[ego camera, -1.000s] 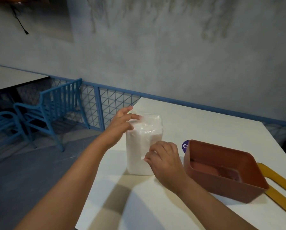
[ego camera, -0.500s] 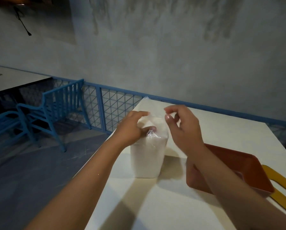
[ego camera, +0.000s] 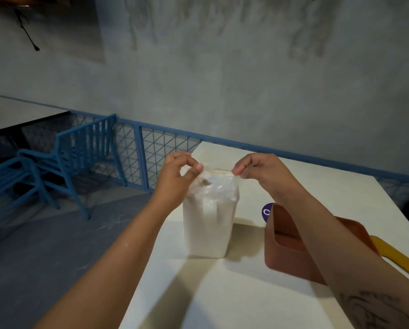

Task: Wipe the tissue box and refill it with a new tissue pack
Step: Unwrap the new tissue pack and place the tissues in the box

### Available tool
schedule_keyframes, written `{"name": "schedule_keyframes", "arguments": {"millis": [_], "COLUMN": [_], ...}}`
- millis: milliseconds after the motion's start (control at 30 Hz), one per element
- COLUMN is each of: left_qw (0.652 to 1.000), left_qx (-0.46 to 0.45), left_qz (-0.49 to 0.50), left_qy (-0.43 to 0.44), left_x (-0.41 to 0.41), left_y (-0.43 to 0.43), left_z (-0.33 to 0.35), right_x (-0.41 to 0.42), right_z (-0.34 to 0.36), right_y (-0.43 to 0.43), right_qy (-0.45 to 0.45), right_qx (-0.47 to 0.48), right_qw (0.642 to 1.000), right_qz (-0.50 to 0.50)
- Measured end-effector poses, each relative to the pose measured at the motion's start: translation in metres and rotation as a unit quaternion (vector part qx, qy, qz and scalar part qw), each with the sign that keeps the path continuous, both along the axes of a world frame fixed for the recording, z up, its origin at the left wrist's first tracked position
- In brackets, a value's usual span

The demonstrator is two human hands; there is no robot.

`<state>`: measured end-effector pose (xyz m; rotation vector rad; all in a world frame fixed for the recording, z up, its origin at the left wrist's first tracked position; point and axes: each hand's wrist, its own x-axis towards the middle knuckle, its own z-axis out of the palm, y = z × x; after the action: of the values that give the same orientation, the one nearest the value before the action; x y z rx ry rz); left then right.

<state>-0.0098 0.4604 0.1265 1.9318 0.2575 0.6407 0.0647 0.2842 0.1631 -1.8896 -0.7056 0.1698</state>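
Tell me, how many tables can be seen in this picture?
2: the near white table under the tissue pack, and a second table far left behind the blue chair.

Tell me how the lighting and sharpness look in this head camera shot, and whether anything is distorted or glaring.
Head view: dim, bluish light; the table is the brightest area, with arm shadows falling toward the viewer. Soft sheen, no harsh glare, on the tissue pack wrapper pinched by the left hand and right hand. Wide-angle bending curves the blue railing. The tissue box reads fairly sharp.
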Motion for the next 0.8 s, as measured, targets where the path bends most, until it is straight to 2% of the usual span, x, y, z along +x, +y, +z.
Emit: {"name": "schedule_keyframes", "arguments": {"millis": [133, 267, 367, 433, 500, 633, 700, 800], "left_qw": [0.994, 0.977, 0.974, 0.979, 0.989, 0.987, 0.98, 0.965], "left_qx": [-0.083, -0.196, -0.211, -0.19, -0.128, -0.046, 0.017, 0.108], "left_qz": [0.034, 0.014, 0.004, -0.004, -0.028, -0.154, -0.198, -0.226], "left_qy": [-0.055, -0.08, -0.076, -0.074, -0.072, -0.017, 0.032, 0.082], "left_x": [-0.003, -0.006, -0.006, -0.008, -0.011, -0.018, -0.023, -0.026], "left_y": [0.001, -0.001, 0.001, 0.002, 0.006, 0.017, 0.022, 0.027], "left_z": [-0.002, -0.005, -0.006, -0.005, -0.004, 0.003, 0.009, 0.018], "right_x": [0.001, 0.001, 0.004, 0.003, -0.004, -0.014, -0.015, -0.014], "right_z": [-0.006, -0.006, -0.006, -0.003, 0.002, 0.019, 0.021, 0.018], "right_y": [-0.009, -0.014, -0.012, -0.012, -0.016, -0.022, -0.018, -0.012], "right_qy": [-0.007, -0.002, 0.045, 0.04, 0.01, -0.079, -0.119, -0.134], "right_qx": [0.042, 0.069, 0.049, -0.014, -0.074, -0.219, -0.237, -0.188], "right_qw": [0.999, 0.998, 0.998, 0.999, 0.993, 0.958, 0.953, 0.965], "right_qz": [-0.003, 0.014, 0.02, 0.032, 0.094, 0.165, 0.149, 0.128]}}
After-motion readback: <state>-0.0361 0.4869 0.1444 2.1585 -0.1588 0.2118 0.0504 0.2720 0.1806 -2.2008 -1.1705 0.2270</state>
